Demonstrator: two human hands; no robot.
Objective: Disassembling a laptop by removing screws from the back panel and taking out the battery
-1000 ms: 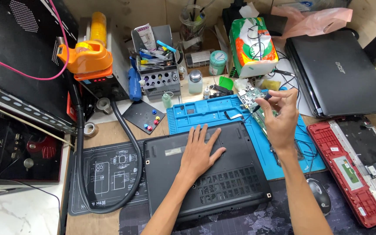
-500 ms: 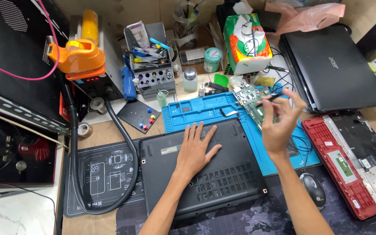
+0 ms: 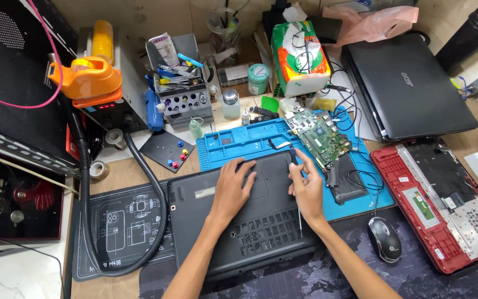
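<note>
A black laptop point(image 3: 250, 221) lies upside down before me, its vented bottom cover facing up. My left hand point(image 3: 232, 188) rests flat on that cover near its far edge, fingers spread. My right hand point(image 3: 307, 185) is closed around a thin screwdriver point(image 3: 294, 160), whose tip meets the cover's far right corner. Just beyond that hand, a green circuit board point(image 3: 317, 135) lies on the blue work mat point(image 3: 239, 141).
A red opened laptop base point(image 3: 443, 205) and a closed black laptop point(image 3: 410, 83) lie at the right, a black mouse point(image 3: 386, 239) in front. An orange and white station with a thick black hose point(image 3: 87, 221) stands at the left. A tool organiser point(image 3: 183, 99), bottles and a tissue pack point(image 3: 300, 58) line the back.
My right hand came down from above the circuit board to the laptop's far right corner, bringing the screwdriver with it. The left hand stayed flat on the cover.
</note>
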